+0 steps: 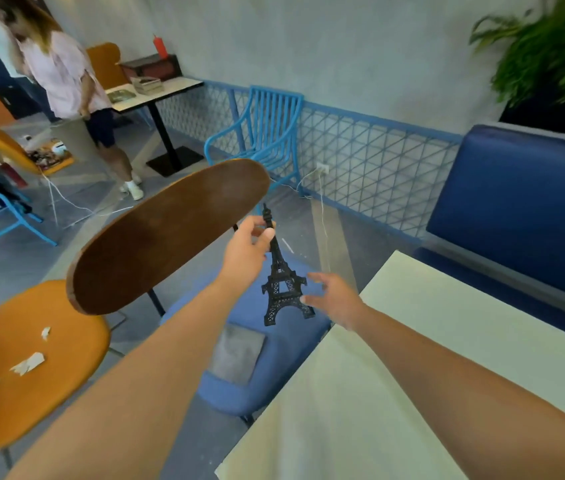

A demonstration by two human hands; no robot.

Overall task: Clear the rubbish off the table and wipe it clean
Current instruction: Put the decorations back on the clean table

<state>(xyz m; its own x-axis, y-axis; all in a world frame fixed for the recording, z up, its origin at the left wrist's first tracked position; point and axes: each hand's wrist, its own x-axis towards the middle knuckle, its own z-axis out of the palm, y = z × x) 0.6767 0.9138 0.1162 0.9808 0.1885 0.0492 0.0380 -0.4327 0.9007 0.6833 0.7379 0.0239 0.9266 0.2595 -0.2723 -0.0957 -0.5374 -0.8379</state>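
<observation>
Behind your grips ran blue lattice fencing (360, 161). Your left hand (244, 252) pinched the black tower model (283, 282) near its spire, over the blue chair seat (274, 344). Your right hand (334, 297) hung open just beside its base, left of the cream desk (412, 358).

Desk (412, 358) cream; tower model (283, 285) black lattice; chair seat (274, 368) blue; stool (32, 358) orange; railing (360, 161) blue diamond mesh.
</observation>
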